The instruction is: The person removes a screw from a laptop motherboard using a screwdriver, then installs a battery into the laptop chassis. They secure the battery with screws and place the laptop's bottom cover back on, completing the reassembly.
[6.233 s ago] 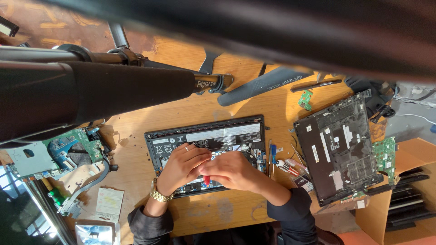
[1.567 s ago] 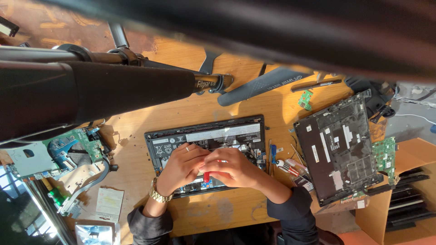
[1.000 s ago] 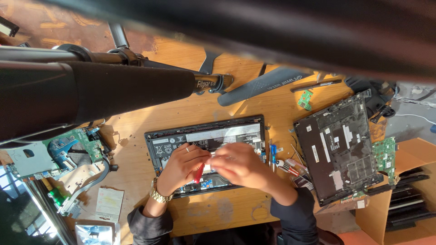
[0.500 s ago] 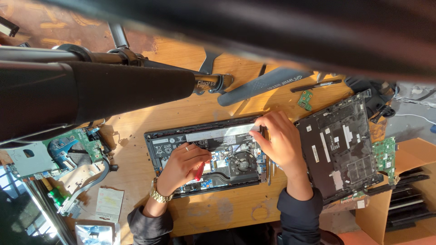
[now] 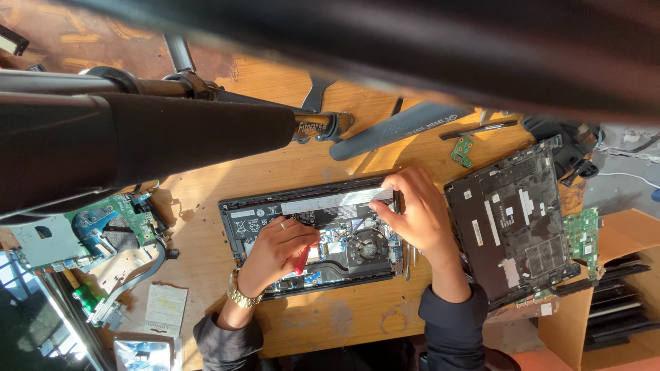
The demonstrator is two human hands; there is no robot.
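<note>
On the worktop [image 5: 330, 172] the opened laptop [image 5: 313, 233] is pinched at its far right corner by the right hand [image 5: 412, 213], a red-handled tool [image 5: 300, 260] is clasped by the left hand [image 5: 275, 251], and exposed parts could be scratched by a slip.

A red-handled tool [image 5: 301, 260], a gold watch [image 5: 240, 297], green circuit boards [image 5: 583, 235], and seemingly black laptop shells [image 5: 512, 220].

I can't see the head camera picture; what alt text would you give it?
Two hands work inside an opened laptop on a wooden table: the left hand holds a red tool over its circuit board, and the right hand pinches its far right corner. A detached black cover lies to the right, green boards to the left.
</note>
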